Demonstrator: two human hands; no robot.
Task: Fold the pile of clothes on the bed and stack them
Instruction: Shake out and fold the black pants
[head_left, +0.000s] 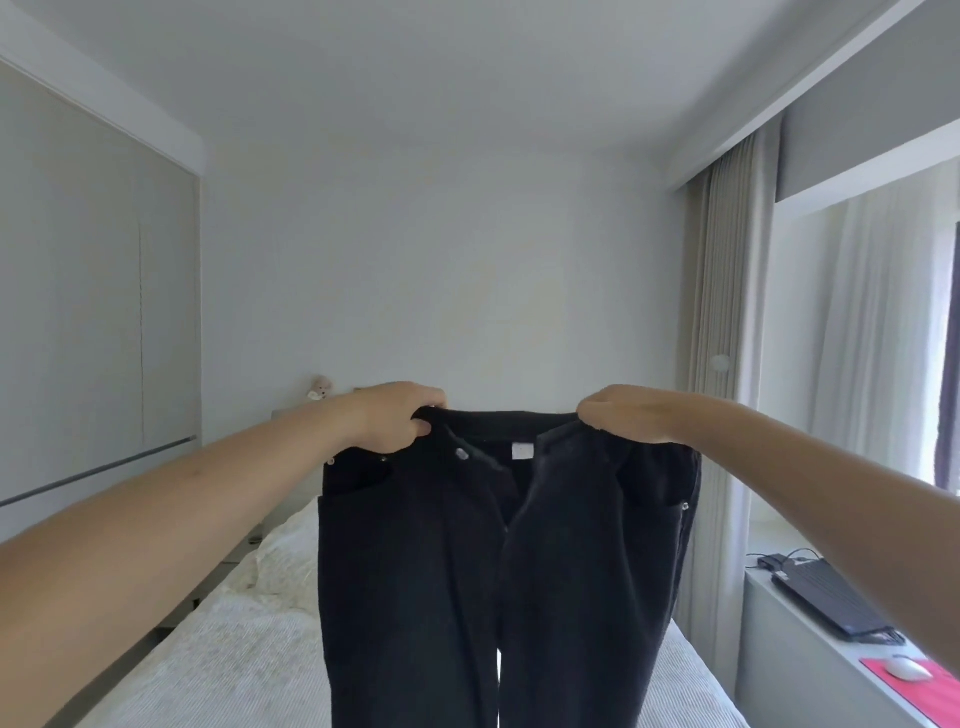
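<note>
While both hands held the black trousers (498, 561) up by the waistband, the garment hung in the air above the bed (228, 654), its legs dropping out of view past the bottom of the picture. The left hand (400, 418) had its fingers and thumb curled round the waistband near the button, and the right hand (621, 415) pinched the band on the other side, so the cloth was stretched between them with the fly open and a white label showing inside. From here the likely trouble, as a guess, was an uneven fold: the waist sagged and twisted toward the right hand, and if the two legs were brought together without matching the seams, the trousers would crease or lie crooked. A loose pinch on either side could also let one half drop onto the bed. Much stayed hidden. The hems, the foot of the bed, the pile of clothes and any stack already made could not be seen, since the trousers covered the middle of the bed and the camera looked mostly at the wall. Near the bed's head edge a pillow (288, 561) showed, and beyond the right edge of the bed stood a tabletop (789, 639) with a laptop (831, 597) and mouse (906, 667).
</note>
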